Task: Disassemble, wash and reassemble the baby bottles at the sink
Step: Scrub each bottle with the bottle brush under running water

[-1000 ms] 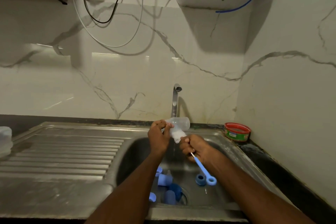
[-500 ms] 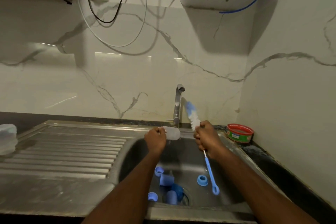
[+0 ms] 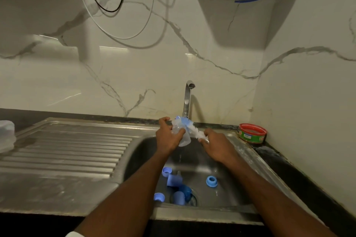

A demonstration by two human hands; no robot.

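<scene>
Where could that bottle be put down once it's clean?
The ribbed drainboard is bare between the sink and the white container at its left edge. The sink floor is crowded with blue parts around the drain; only its right side past the blue ring is open.

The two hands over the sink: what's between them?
In the head view, the left hand grips a clear bottle. The brush, held by the right hand, bridges the gap, its bristles against the bottle.

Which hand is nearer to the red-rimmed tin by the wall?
Right. The right hand, holding the brush, is nearer the tin; the left hand is farther left.
</scene>
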